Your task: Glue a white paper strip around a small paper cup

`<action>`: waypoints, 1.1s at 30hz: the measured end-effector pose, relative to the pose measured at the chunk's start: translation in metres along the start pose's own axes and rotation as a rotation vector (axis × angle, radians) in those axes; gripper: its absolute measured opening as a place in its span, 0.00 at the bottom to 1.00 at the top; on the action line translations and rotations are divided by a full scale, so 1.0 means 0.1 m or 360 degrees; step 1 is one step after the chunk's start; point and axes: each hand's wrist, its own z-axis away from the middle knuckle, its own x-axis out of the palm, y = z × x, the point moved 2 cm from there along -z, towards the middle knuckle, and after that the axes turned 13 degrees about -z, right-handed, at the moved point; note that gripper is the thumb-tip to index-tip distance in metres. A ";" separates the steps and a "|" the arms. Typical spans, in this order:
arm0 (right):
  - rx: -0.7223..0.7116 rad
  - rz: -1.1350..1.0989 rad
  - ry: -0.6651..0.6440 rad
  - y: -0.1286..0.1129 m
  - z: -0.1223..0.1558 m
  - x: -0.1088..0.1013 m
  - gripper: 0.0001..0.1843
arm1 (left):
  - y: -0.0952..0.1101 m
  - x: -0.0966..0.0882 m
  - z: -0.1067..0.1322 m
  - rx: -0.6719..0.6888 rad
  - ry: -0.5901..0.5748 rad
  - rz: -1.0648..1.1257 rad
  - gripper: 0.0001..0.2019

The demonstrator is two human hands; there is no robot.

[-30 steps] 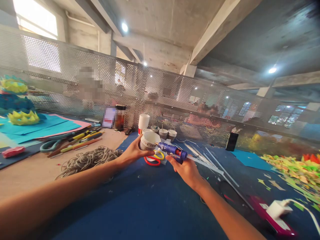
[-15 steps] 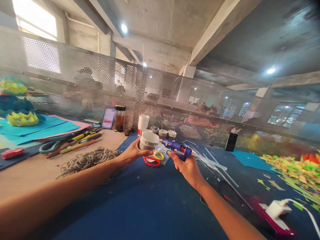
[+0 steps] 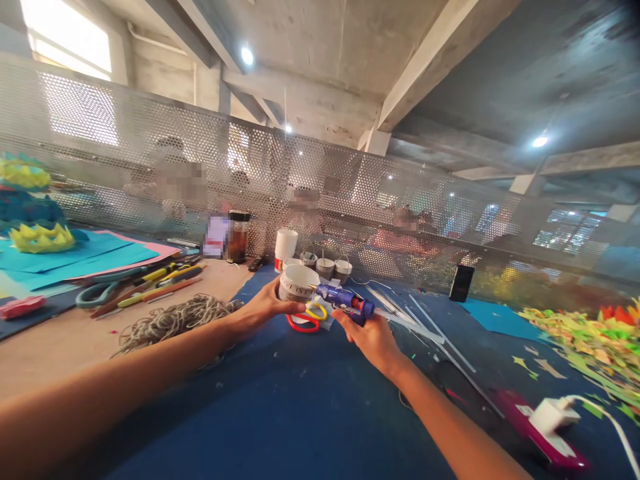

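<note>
My left hand (image 3: 265,307) is wrapped round a white paper cup (image 3: 297,283) with dark lettering, held just above the blue mat (image 3: 310,413). My right hand (image 3: 369,337) grips a blue glue gun (image 3: 345,301) whose nozzle points left at the cup's rim. Red and yellow scissors (image 3: 306,320) lie on the mat right under the cup.
A tangle of grey cord (image 3: 175,319), pencils and teal scissors (image 3: 95,293) lie left. Small cups (image 3: 333,268) and a tall white cup (image 3: 286,245) stand behind. Thin sticks (image 3: 425,327), a phone (image 3: 461,283), paper scraps (image 3: 590,340) and a white plug (image 3: 550,417) are right. A perforated metal screen (image 3: 350,193) stands behind.
The glue gun drew back a little to the right half a second ago, then came back left so its nozzle is at the cup's rim again. The cup stays in my left hand.
</note>
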 end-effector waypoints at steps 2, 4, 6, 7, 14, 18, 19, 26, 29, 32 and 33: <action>-0.0037 0.0016 -0.0019 -0.01 -0.01 -0.02 0.23 | 0.02 0.01 0.01 -0.0016 -0.0034 0.0026 0.37; -0.0034 0.0037 -0.0011 -0.02 -0.02 -0.04 0.23 | 0.04 0.02 0.02 -0.0036 -0.0088 0.0042 0.37; -0.0018 0.0029 0.0018 -0.04 -0.02 -0.05 0.23 | 0.05 0.03 0.03 -0.0051 -0.0135 0.0056 0.35; -0.0012 0.0002 0.0032 -0.05 -0.02 -0.05 0.24 | 0.06 0.03 0.03 -0.0052 -0.0150 0.0067 0.34; -0.0021 -0.0201 0.0035 -0.10 0.01 -0.03 0.30 | 0.06 0.03 0.02 -0.0030 -0.0141 0.0153 0.36; 0.0039 -0.0166 -0.0020 -0.06 0.02 -0.01 0.28 | 0.02 0.00 0.00 -0.0031 -0.0098 0.0065 0.36; 0.0054 -0.0145 -0.0031 -0.05 0.02 -0.01 0.27 | 0.01 -0.01 0.00 -0.0031 -0.0084 0.0039 0.36; 0.0040 0.0042 0.0038 -0.03 -0.02 -0.05 0.25 | -0.01 -0.05 -0.03 -0.0010 0.0080 -0.0219 0.38; 0.0006 -0.0018 0.0054 -0.06 0.00 -0.02 0.24 | -0.03 -0.06 -0.06 0.0057 0.0160 -0.0282 0.40; 0.0012 -0.0057 0.0055 -0.10 0.04 0.03 0.23 | -0.05 -0.07 -0.07 0.0086 0.0273 -0.0467 0.38; 0.0008 -0.0059 0.0058 -0.11 0.06 0.06 0.22 | -0.05 -0.06 -0.06 0.0094 0.0319 -0.0552 0.36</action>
